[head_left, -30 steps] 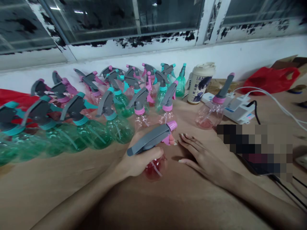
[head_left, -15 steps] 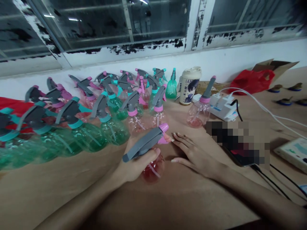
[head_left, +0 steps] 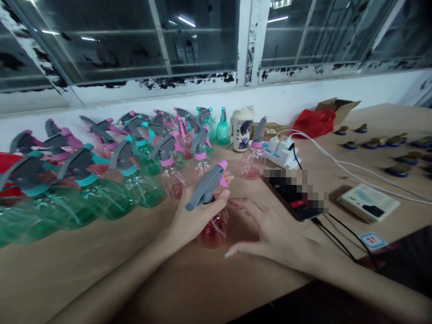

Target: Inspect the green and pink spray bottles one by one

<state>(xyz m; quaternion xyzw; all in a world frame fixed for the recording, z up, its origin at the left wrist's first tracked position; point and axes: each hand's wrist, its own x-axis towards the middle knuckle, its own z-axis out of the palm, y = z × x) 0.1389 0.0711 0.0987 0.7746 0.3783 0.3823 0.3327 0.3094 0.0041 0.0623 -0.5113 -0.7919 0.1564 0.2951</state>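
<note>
One red-filled spray bottle [head_left: 212, 231] sits clasped in the left hand [head_left: 195, 217], beside the spread right hand [head_left: 280, 236].

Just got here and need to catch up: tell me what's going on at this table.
The person's left hand grips a reddish spray bottle. The right hand is open just beside it, holding nothing. Many other spray bottles stand toward the left, and a phone lies to the right.
</note>
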